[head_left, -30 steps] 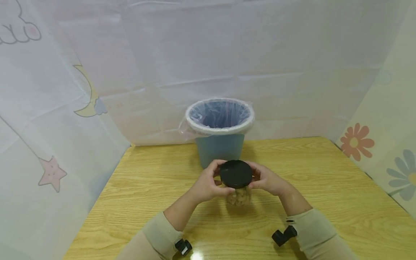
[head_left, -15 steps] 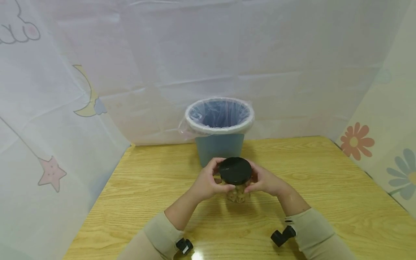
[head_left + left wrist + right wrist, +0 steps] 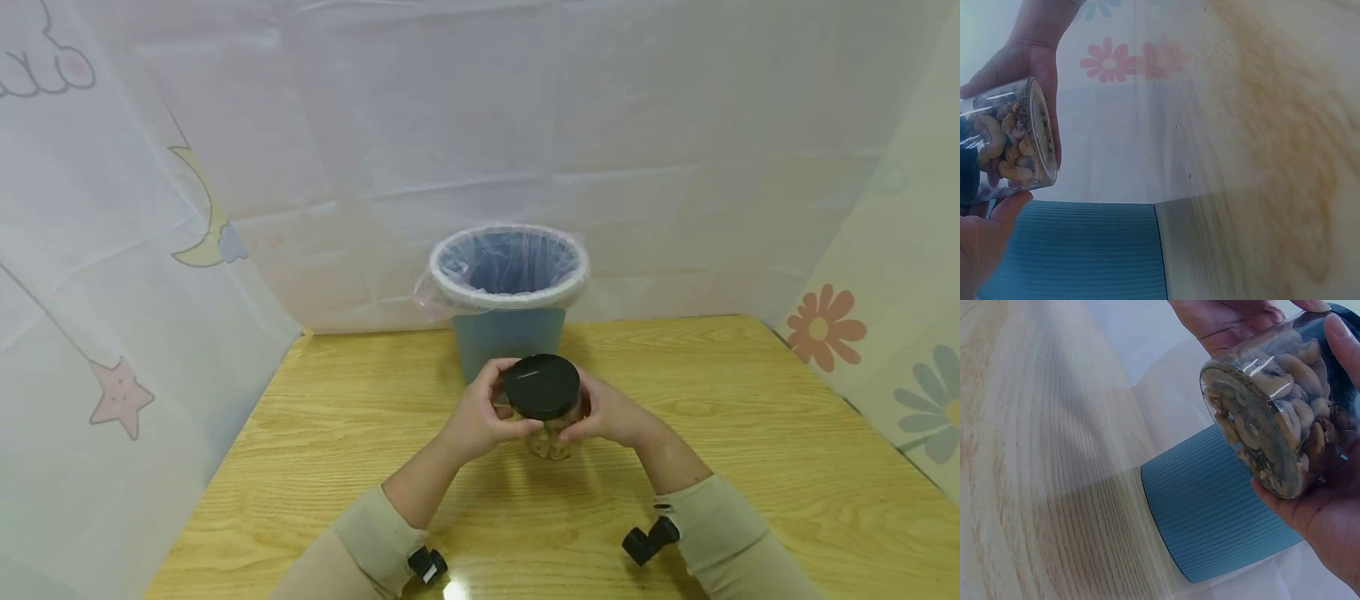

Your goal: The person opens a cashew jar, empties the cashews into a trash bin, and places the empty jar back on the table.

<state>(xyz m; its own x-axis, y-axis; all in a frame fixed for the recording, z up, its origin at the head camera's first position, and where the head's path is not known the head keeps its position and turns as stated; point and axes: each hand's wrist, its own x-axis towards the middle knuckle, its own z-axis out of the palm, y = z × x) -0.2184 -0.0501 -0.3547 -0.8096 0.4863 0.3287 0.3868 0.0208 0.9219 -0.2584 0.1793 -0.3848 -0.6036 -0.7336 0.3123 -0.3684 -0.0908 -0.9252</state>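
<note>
Both hands hold a clear plastic jar of cashews [image 3: 1297, 394] between them, raised off the table. Its round black lid [image 3: 542, 387] faces up in the head view and is on the jar. My left hand [image 3: 486, 417] grips the jar's left side near the lid, thumb across the front. From the right, my right hand [image 3: 609, 412] curls round the other side, its thumb also in front. In the left wrist view the cashews [image 3: 1007, 147] show through the wall. The jar's bottom is plain in both wrist views.
A blue bin [image 3: 508, 337] with a white rim and clear plastic liner stands right behind the jar. The wood-grain table [image 3: 337, 433] ends at a pale printed curtain [image 3: 450, 125] at the back and sides.
Both hands have lifted the jar a little and moved it slightly away from me, toward the bin. The right thumb has shifted left across the jar's front.
</note>
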